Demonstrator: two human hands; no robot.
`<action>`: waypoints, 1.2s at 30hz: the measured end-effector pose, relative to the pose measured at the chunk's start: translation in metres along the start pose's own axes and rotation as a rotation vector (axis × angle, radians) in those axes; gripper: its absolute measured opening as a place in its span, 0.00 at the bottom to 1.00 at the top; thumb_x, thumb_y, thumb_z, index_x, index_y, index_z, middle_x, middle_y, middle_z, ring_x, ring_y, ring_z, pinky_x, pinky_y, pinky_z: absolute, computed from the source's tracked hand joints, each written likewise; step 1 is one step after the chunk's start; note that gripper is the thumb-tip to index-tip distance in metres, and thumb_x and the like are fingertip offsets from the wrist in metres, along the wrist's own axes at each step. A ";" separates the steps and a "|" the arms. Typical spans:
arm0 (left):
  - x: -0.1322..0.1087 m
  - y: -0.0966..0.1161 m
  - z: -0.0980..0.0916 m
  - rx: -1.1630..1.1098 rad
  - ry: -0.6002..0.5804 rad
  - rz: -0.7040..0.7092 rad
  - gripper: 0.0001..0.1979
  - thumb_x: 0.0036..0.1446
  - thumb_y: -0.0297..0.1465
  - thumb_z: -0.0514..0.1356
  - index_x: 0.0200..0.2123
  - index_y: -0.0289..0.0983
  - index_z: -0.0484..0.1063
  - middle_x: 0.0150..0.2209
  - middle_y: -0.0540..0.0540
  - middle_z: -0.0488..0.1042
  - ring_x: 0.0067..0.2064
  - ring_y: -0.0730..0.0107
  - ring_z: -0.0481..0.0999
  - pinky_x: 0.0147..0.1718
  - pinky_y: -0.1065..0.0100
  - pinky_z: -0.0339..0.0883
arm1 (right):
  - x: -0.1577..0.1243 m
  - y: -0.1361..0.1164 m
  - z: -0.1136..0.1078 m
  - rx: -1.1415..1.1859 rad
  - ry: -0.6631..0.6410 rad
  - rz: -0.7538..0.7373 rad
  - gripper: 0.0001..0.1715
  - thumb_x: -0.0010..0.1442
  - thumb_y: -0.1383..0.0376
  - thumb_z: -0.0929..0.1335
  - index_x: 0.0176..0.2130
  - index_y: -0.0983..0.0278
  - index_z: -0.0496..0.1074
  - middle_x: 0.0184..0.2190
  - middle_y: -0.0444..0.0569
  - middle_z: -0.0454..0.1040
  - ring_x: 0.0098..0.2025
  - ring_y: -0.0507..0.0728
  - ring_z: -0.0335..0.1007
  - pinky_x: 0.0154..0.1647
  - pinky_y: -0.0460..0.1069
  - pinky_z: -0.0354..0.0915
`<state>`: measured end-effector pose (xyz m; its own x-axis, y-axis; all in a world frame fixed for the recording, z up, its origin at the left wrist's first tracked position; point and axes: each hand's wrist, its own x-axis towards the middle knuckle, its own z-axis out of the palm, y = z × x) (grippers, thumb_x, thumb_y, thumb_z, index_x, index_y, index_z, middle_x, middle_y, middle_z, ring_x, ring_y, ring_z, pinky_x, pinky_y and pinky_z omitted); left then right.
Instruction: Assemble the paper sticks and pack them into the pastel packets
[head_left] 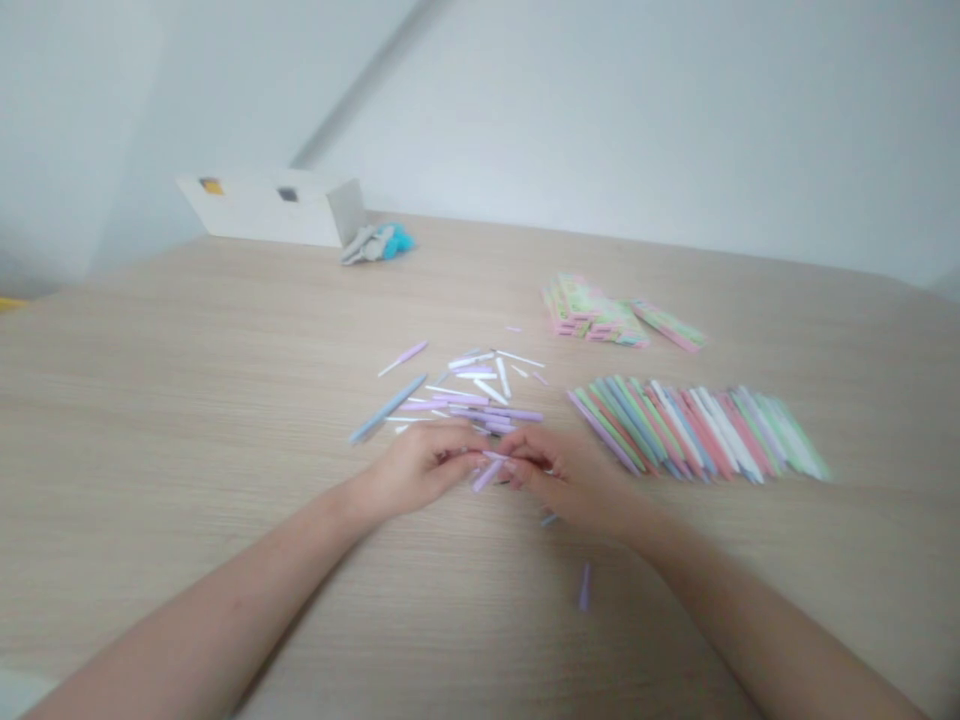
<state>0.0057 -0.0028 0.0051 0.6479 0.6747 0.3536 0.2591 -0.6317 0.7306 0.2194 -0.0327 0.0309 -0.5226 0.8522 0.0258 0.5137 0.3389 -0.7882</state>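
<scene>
My left hand [424,468] and my right hand [559,475] meet at the middle of the wooden table [187,400], fingertips close together. Between them, a lilac paper strip [487,475] sticks out, and both hands appear to pinch it. Just beyond my fingers lies a loose heap of narrow lilac, white and blue strips [465,395]. A wider blue strip [386,408] lies at its left edge. To the right of my right hand, multicoloured pastel strips lie side by side in a fanned row [697,432].
A stack of pastel green and pink folded paper [592,312] lies further back. A lilac strip [584,587] and a small blue piece [550,519] lie near my right forearm. A white box [270,208] and a crumpled grey and turquoise cloth [375,243] stand at the far edge.
</scene>
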 end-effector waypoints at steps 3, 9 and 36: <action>0.000 0.001 0.000 -0.004 -0.006 -0.007 0.10 0.61 0.32 0.55 0.38 0.36 0.75 0.32 0.47 0.76 0.34 0.72 0.71 0.34 0.72 0.63 | 0.000 -0.001 0.000 0.006 -0.022 0.013 0.07 0.61 0.66 0.63 0.39 0.64 0.69 0.28 0.43 0.71 0.31 0.51 0.66 0.31 0.45 0.58; -0.001 -0.002 0.000 0.037 0.059 -0.088 0.10 0.59 0.32 0.56 0.39 0.36 0.75 0.30 0.48 0.74 0.31 0.74 0.69 0.30 0.73 0.62 | -0.008 -0.001 -0.027 -0.066 -0.129 0.076 0.11 0.56 0.66 0.66 0.42 0.64 0.67 0.28 0.43 0.71 0.28 0.51 0.66 0.28 0.45 0.59; 0.001 -0.011 -0.004 0.067 0.155 -0.150 0.12 0.59 0.35 0.55 0.35 0.34 0.75 0.28 0.48 0.70 0.27 0.75 0.64 0.26 0.73 0.57 | -0.066 0.011 -0.013 -0.396 -0.265 0.107 0.03 0.57 0.69 0.65 0.33 0.63 0.69 0.36 0.47 0.73 0.38 0.55 0.68 0.38 0.48 0.61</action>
<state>0.0010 0.0062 -0.0001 0.4825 0.8100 0.3333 0.3944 -0.5407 0.7430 0.2685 -0.0797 0.0290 -0.5817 0.7771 -0.2403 0.7664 0.4247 -0.4819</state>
